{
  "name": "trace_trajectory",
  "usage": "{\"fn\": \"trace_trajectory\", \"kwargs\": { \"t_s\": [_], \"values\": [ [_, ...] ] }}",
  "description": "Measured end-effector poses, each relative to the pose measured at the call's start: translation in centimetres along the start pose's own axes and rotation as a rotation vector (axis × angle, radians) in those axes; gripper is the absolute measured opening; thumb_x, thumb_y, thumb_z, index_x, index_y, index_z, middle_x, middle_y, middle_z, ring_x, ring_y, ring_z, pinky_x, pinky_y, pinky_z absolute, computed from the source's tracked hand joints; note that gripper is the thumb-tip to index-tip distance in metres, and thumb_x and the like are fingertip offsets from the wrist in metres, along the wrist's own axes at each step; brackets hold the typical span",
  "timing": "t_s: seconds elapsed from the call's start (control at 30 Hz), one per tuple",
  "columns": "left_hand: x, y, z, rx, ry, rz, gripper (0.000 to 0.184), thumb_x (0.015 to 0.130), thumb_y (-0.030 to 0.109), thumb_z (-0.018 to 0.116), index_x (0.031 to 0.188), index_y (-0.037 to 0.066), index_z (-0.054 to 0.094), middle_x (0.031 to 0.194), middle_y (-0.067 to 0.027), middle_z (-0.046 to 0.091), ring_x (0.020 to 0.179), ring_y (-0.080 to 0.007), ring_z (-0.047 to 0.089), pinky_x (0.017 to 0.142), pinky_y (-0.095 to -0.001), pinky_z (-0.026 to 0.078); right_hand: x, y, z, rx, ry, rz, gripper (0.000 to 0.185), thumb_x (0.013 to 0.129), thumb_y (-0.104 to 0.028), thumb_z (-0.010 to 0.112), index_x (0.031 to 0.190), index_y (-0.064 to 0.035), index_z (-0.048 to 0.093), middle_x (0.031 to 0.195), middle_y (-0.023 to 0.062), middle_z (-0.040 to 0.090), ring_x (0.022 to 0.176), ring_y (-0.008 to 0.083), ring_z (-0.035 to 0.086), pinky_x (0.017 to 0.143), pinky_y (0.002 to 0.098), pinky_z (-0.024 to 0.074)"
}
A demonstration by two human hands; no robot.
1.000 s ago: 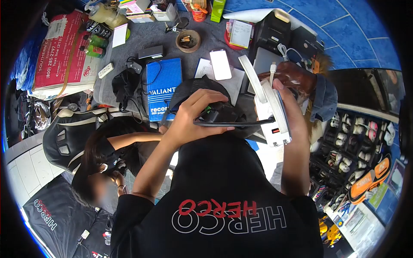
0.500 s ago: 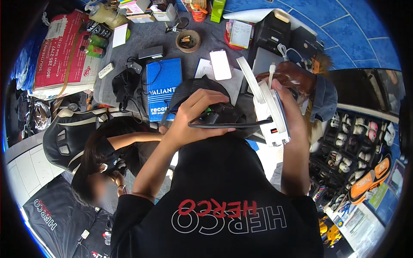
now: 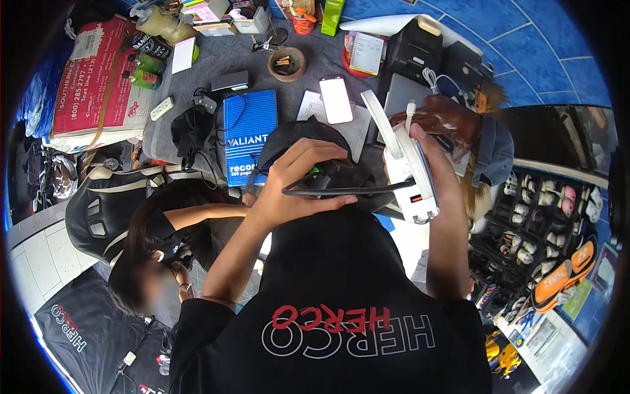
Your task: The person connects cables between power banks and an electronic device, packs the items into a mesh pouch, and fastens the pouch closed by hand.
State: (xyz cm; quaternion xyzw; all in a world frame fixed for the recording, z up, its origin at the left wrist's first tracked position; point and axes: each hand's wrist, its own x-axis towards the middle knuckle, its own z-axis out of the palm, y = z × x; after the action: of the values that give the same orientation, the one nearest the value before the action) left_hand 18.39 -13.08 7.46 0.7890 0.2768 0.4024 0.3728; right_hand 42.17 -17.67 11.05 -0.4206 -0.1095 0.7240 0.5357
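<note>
My left hand is closed on a black device with a small green spot on it; its exact kind is unclear. A black cable runs from beside that hand to a port on a white power bank. My right hand wraps round the power bank's right side, thumb near its top. A looped white flat cable and a white plug stick up from it. Just beyond my left hand a black cap partly covers the desk.
On the grey desk are a blue record book, a phone on papers, a round bowl and black cables. A brown leather item lies at right. Another person sits at left, near a gaming chair.
Both hands stay almost where they were, still gripping the same things. The power bank and its white plug have shifted very slightly to the left.
</note>
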Motion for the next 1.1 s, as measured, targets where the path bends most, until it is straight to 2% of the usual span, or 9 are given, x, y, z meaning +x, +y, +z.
{"fn": "trace_trajectory", "kwargs": {
  "t_s": [0.23,0.4,0.57,0.63,0.67,0.77,0.87,1.0,1.1],
  "values": [
    [-0.8,1.7,-0.9,0.159,0.305,0.232,0.064,0.062,0.02,0.097,0.113,0.002,0.063,0.107,-0.0119,0.068,0.097,-0.03,0.068,0.084,-0.0429,0.057,-0.4,0.3,-0.8,-0.097,0.02,-0.012,0.035,0.099,-0.036,0.064,0.114,-0.0043,0.062,0.099,0.0014,0.066,0.091,0.0061,0.062,0.079,0.0219,0.0477],
    [-0.8,1.5,-1.0,0.196,0.524,0.552,0.084,0.062,0.025,0.099,0.127,0.016,0.045,0.124,-0.0091,0.05,0.095,-0.0277,0.064,0.084,-0.0491,0.059,-0.1,0.2,-0.7,0.025,-0.129,0.099,0.04,0.099,-0.046,0.06,0.107,-0.0065,0.061,0.088,0.0053,0.068,0.075,0.0114,0.066,0.066,0.0263,0.0529],
    [-0.7,2.9,-1.1,0.222,0.479,0.534,0.1,0.057,0.022,0.101,0.128,0.025,0.031,0.128,-0.008,0.041,0.09,-0.0252,0.061,0.078,-0.0494,0.06,0.0,0.0,-0.5,0.033,-0.132,0.091,0.044,0.1,-0.047,0.055,0.107,-0.0033,0.06,0.083,0.0111,0.065,0.065,0.0168,0.063,0.057,0.028,0.052],
    [-0.1,3.3,-0.2,0.205,0.552,0.522,0.078,0.07,0.026,0.093,0.125,0.023,0.037,0.124,-0.0077,0.044,0.089,-0.0265,0.061,0.076,-0.0509,0.059,0.2,0.3,-0.7,0.022,-0.144,0.063,0.05,0.105,-0.046,0.046,0.112,0.0031,0.053,0.074,0.0178,0.057,0.048,0.023,0.055,0.039,0.0295,0.0473],
    [0.5,3.5,0.4,0.199,0.576,0.518,0.072,0.074,0.027,0.09,0.124,0.022,0.04,0.122,-0.0075,0.045,0.089,-0.0269,0.062,0.076,-0.0514,0.059,-0.2,0.2,-0.3,0.05,-0.13,0.07,0.046,0.102,-0.046,0.052,0.105,-0.0008,0.059,0.078,0.0117,0.062,0.058,0.0183,0.06,0.052,0.0283,0.0505],
    [1.8,5.3,1.3,-0.048,0.958,0.809,0.028,0.092,0.032,0.067,0.112,0.02,0.052,0.1,-0.0045,0.052,0.077,-0.0168,0.059,0.071,-0.049,0.055,-0.4,-0.1,-0.5,0.032,-0.181,0.046,0.056,0.106,-0.051,0.039,0.114,0.0036,0.049,0.082,0.0171,0.056,0.058,0.0241,0.057,0.046,0.0314,0.048],
    [-3.5,8.8,-2.4,-0.579,0.791,1.01,0.022,0.089,0.021,0.067,0.109,0.019,0.056,0.093,0.0065,0.053,0.085,-0.0037,0.056,0.081,-0.0295,0.042,-0.3,-0.3,-0.1,0.001,-0.368,0.037,0.059,0.107,-0.053,0.032,0.114,0.0046,0.043,0.081,0.0178,0.052,0.056,0.0256,0.056,0.044,0.0321,0.0472],
    [1.9,9.0,-4.2,-0.137,0.959,1.345,0.023,0.086,0.007,0.065,0.106,0.016,0.057,0.099,0.0114,0.06,0.103,0.0006,0.059,0.094,-0.0217,0.041,-1.0,-0.6,0.9,-0.101,-0.464,-0.049,0.058,0.106,-0.055,0.032,0.107,0.0024,0.041,0.075,0.0151,0.049,0.05,0.0234,0.054,0.043,0.0308,0.0464],
    [5.1,10.1,-2.9,-0.185,0.942,1.358,0.022,0.084,0.01,0.068,0.102,0.015,0.055,0.093,0.0094,0.059,0.099,-0.0039,0.06,0.09,-0.0219,0.043,-0.9,-0.5,0.8,-0.085,-0.484,-0.026,0.057,0.106,-0.054,0.035,0.107,0.0021,0.042,0.075,0.0149,0.05,0.049,0.0232,0.054,0.042,0.0302,0.0456]
  ]
}}
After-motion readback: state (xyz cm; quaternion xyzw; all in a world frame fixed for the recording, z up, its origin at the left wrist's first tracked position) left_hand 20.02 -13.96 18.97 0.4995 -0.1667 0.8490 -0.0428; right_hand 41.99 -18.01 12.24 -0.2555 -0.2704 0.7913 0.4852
